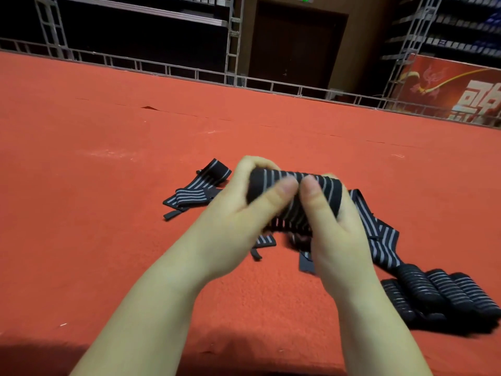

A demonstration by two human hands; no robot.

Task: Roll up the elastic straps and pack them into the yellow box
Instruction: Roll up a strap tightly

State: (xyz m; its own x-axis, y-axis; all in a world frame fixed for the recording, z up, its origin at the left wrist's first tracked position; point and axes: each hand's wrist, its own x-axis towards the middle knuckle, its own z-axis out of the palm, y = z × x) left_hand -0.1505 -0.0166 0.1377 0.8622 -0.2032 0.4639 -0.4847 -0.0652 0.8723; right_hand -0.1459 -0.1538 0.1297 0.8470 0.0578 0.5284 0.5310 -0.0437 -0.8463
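Both hands up off the red carpet (108, 185), left hand (238, 213) and right hand (333, 226) each curled round one end of a half-rolled striped elastic strap (295, 194), thumbs pressed side by side on the front of the roll, other fingers wrapped behind, mostly hidden. Its loose tail (376, 229) hangs down to the carpet on the right side. Risk: elastic wants to spring open, so any slack in the thumbs and the coil unwinds; uneven pull from the two hands would make it cone out sideways. Tail could also snag on the unrolled strap pile (195, 191) just left of the hands. Finished rolls (439, 291) sit grouped at lower right, near the tail; a dragged tail might knock them loose. Yellow box not in view, so packing looks some way off
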